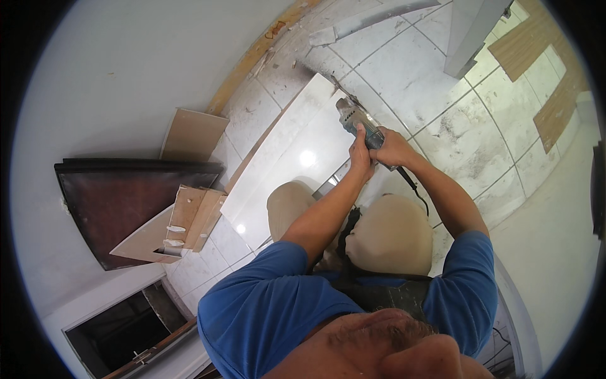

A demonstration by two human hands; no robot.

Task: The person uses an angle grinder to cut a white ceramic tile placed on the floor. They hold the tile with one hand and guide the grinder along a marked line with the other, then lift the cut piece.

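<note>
Both of my hands are closed around an angle grinder (355, 119) with a teal and grey body. My left hand (360, 155) wraps the near side of the body, thumb on top. Around the rear of the body is my right hand (392, 150). The grinder's head sits at the far right edge of a glossy white slab (287, 155), which lies at a slant in front of my knees. Whether the disc touches the slab I cannot tell. A black cord (410, 180) runs from the grinder back beside my right knee.
Against the left wall lean a dark framed panel (132, 208), a beige board (192, 136) and wood pieces (201, 211). Wood-look planks (527, 47) lie at the far right beyond a pale upright panel (470, 38). The white tile floor (464, 136) is dusty.
</note>
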